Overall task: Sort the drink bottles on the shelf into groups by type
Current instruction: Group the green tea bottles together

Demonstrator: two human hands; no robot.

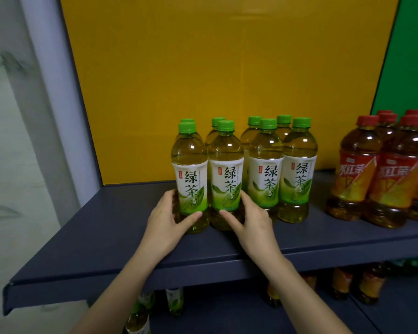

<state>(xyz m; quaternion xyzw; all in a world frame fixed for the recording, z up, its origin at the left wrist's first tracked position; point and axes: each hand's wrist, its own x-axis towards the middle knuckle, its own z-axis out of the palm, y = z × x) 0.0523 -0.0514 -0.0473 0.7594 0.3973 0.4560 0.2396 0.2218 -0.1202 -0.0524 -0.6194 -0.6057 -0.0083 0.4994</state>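
Green tea bottles [266, 165] stand clustered on the shelf [101, 227], back from its front edge. The left hand [164, 227] grips the front-left bottle [191, 179], the right hand [253, 222] the neighbouring bottle [226, 182]. Bare shelf lies leftward; red tea bottles [355, 174] stand apart on the right.

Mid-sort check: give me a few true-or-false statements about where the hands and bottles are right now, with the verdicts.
1. The left hand grips the front-left green tea bottle near its base. True.
2. The right hand grips a red-capped bottle. False: it grips the neighbouring green tea bottle.
3. The red-capped bottles stand right of the green group, with a gap between them. True.
4. The green tea bottles lie on their sides. False: they all stand upright.
5. The panel behind the green group is yellow. True.
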